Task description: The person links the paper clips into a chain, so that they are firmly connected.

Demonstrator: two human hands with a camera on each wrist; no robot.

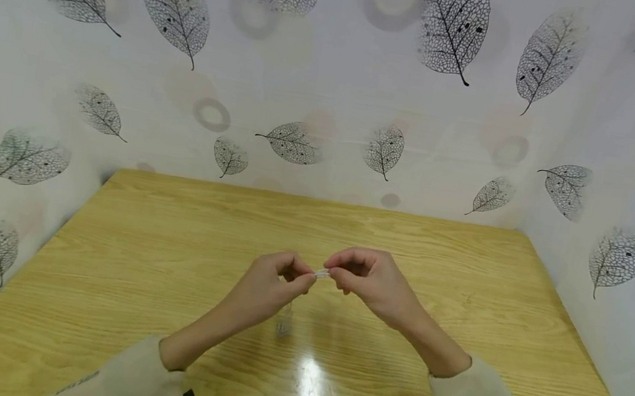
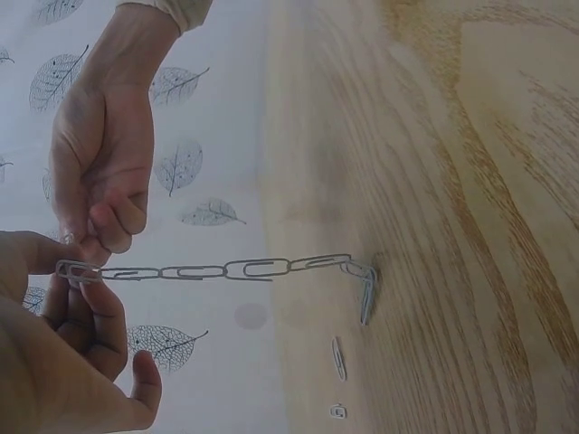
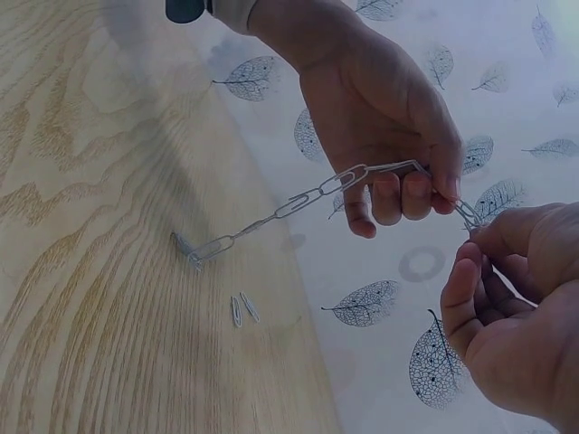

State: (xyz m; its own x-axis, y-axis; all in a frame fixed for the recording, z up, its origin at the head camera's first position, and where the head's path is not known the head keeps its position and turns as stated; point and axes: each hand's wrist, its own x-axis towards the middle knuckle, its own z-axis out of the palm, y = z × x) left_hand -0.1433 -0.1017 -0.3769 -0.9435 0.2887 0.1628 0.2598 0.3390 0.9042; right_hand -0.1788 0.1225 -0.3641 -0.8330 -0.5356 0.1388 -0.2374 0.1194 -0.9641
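Observation:
Above the middle of the wooden table [image 1: 160, 235] my two hands meet. My left hand [image 1: 306, 280] and right hand [image 1: 336, 273] both pinch the top end of a chain of several silver paper clips [image 2: 226, 269]. In the left wrist view the chain runs from my left hand [image 2: 68, 276] and right hand [image 2: 95, 240] down to the table, where its last clip [image 2: 366, 297] touches the wood. The right wrist view shows the chain [image 3: 312, 192] passing under the fingers of my left hand [image 3: 434, 185], its end clip pinched by my right hand [image 3: 479, 237].
Two loose paper clips [image 3: 242, 308] lie on the table [image 3: 90, 271] close to the chain's lower end, also seen as loose clips [image 2: 337, 358] from the left wrist. White walls with grey leaf prints [image 1: 454, 21] enclose the table at the back and both sides.

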